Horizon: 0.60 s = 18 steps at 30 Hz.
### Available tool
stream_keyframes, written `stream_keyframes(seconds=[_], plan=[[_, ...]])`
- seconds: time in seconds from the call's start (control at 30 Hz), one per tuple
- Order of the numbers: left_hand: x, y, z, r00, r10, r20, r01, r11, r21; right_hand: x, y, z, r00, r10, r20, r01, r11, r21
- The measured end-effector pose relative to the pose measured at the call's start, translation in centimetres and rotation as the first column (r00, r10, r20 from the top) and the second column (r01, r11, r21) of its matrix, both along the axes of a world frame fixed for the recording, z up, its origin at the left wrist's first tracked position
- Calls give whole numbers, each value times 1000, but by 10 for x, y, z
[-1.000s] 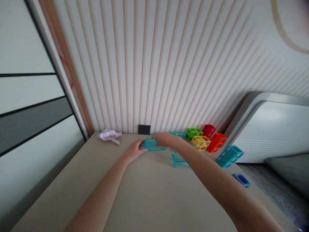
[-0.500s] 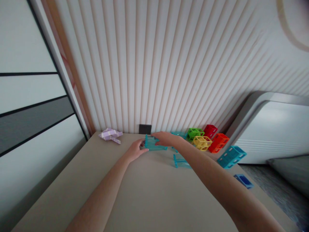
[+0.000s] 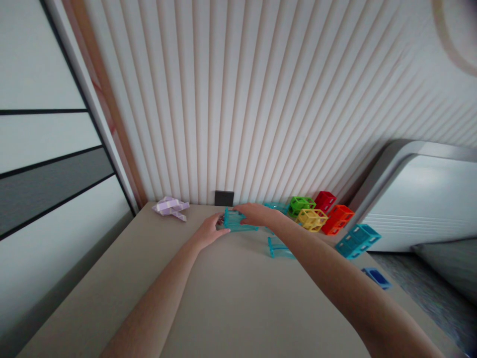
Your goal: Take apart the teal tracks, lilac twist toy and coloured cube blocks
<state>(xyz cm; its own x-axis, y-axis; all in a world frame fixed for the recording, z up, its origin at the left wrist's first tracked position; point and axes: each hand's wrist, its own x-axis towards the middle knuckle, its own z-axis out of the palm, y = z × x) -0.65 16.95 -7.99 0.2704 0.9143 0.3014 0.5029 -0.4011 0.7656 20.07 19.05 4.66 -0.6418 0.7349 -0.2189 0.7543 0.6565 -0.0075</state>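
A teal see-through plastic building piece (image 3: 244, 227) is at the back of the table, between my two hands. My left hand (image 3: 209, 231) grips its left end, with the thumb along the near side and the fingers behind. Over its top comes my right hand (image 3: 257, 214), with the fingers bent down onto it and partly covering it. A second teal see-through piece (image 3: 276, 247) lies on the table under my right forearm, which hides part of it. More teal plastic (image 3: 276, 206) shows behind my right wrist.
On the right are a green block (image 3: 301, 205), a yellow block (image 3: 312, 220), a red block (image 3: 325, 201), an orange block (image 3: 337, 219), a teal block (image 3: 357, 241) and a blue block (image 3: 376, 278). A lilac striped item (image 3: 170, 206) lies back left. A ribbed wall (image 3: 208, 99) with a black socket plate (image 3: 224, 198) borders the table (image 3: 223, 308).
Both hands stay on the teal piece in nearly the same pose. The whole view has shifted very slightly; nothing else has visibly moved.
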Motion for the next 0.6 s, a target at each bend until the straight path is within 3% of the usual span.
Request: stream_keyframes(seconds=[0.6], plan=[[-2, -1, 1, 998, -38, 41, 39, 999, -21, 1, 1, 3, 1000, 7, 0, -7, 1000, -29]])
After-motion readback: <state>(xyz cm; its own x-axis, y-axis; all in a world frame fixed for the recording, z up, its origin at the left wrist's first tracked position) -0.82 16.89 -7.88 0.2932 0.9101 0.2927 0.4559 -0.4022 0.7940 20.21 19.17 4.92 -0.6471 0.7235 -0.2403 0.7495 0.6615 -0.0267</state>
